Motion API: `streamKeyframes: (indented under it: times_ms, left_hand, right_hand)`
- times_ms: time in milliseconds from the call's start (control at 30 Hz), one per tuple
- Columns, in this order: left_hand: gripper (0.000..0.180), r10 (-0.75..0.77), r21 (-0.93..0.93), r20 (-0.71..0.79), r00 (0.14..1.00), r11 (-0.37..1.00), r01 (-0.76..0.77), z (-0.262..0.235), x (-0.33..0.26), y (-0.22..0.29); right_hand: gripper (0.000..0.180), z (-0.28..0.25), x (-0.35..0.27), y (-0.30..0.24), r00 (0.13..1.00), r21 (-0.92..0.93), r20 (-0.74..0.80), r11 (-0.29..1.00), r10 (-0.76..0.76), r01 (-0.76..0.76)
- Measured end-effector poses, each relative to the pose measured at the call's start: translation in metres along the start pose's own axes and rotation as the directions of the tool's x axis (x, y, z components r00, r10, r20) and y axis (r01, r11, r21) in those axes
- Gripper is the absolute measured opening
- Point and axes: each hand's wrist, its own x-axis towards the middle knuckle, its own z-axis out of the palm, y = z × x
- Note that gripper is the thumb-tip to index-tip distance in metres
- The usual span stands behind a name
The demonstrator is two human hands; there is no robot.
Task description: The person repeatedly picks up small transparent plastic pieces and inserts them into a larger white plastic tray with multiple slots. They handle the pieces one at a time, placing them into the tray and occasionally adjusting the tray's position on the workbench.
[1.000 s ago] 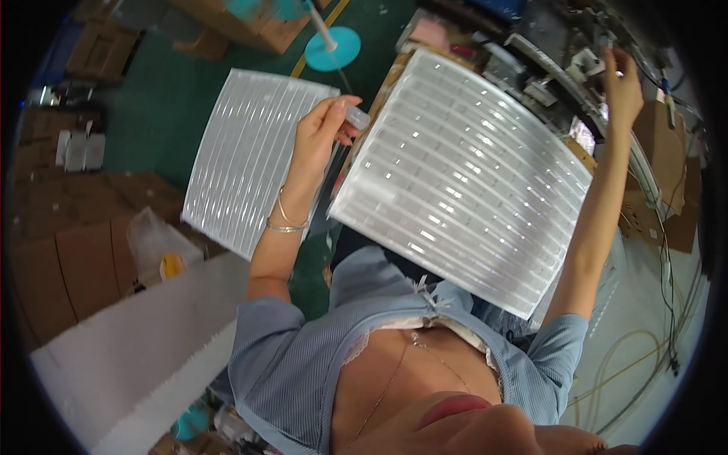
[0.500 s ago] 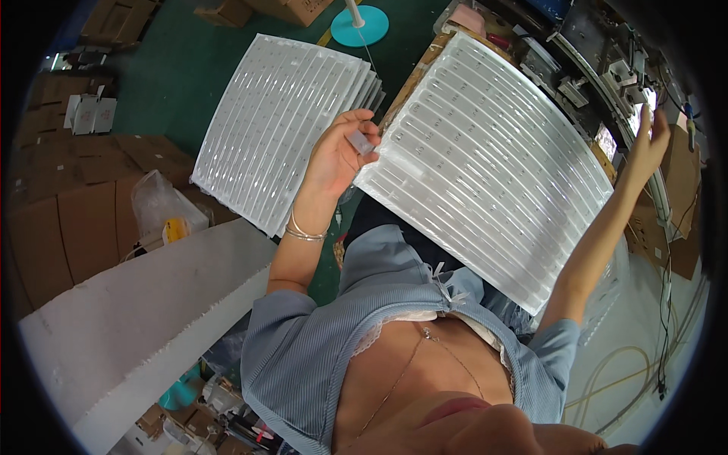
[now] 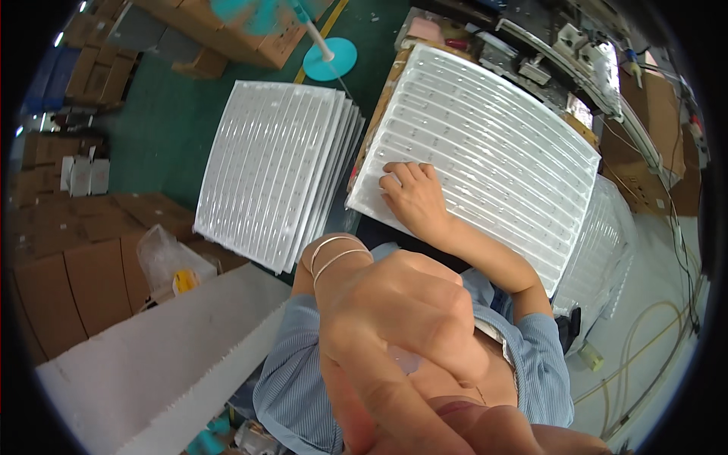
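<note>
My left hand [image 3: 394, 311], with bracelets at the wrist, is raised close to the camera and looks large. Its fingers are bent, and a small translucent flat piece [image 3: 407, 362] shows beneath them, partly hidden. My right hand [image 3: 415, 199] reaches across to the left end of a white ridged plastic tray [image 3: 485, 167] with small clear parts in its rows. The right fingers are curled down at the tray's surface; whatever their tips pinch is hidden. Left of that tray leans a stack of similar white trays [image 3: 262, 167].
A pale slab-like surface [image 3: 167, 349] extends at lower left, with cardboard boxes [image 3: 98, 273] behind it. A turquoise fan base [image 3: 330, 59] stands on the green floor. Metal machine parts [image 3: 561, 61] line the far right, and clear plastic-wrapped trays [image 3: 603, 235] sit at right.
My left hand has moved from the tray's left edge up close to the camera. My right hand has come from the machine at far right to the tray's left end. The view has shifted.
</note>
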Motion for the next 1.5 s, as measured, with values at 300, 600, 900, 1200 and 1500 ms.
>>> streamKeyframes:
  times_ms: [300,600,900,1200,1500]
  left_hand:
    - [0.023,0.12,-0.145,0.01,0.993,0.982,-0.118,0.01,0.028,-0.028]
    - [0.025,-0.434,0.601,-0.273,0.858,0.619,0.505,-0.062,0.043,-0.139]
    - [0.037,-0.101,0.994,-0.066,0.993,-0.095,0.057,-0.086,0.114,-0.268]
    - [0.033,-0.287,0.992,0.045,0.957,-0.097,-0.076,-0.086,0.16,-0.315]
    - [0.025,-0.433,0.661,-0.404,0.806,0.471,0.584,-0.122,0.034,-0.188]
  right_hand:
    - [0.018,-0.1,0.021,0.06,0.949,0.477,-0.128,0.857,0.288,-0.196]
    - [0.019,-0.174,-0.023,0.143,0.706,0.743,-0.31,0.626,0.636,-0.237]
    - [0.022,-0.21,-0.025,0.184,0.555,0.42,-0.594,0.813,0.583,-0.404]
    - [0.019,-0.225,0.026,0.207,0.569,-0.039,-0.782,0.891,0.255,-0.453]
    - [0.014,-0.233,0.087,0.262,0.731,-0.474,-0.676,0.703,0.097,-0.531]
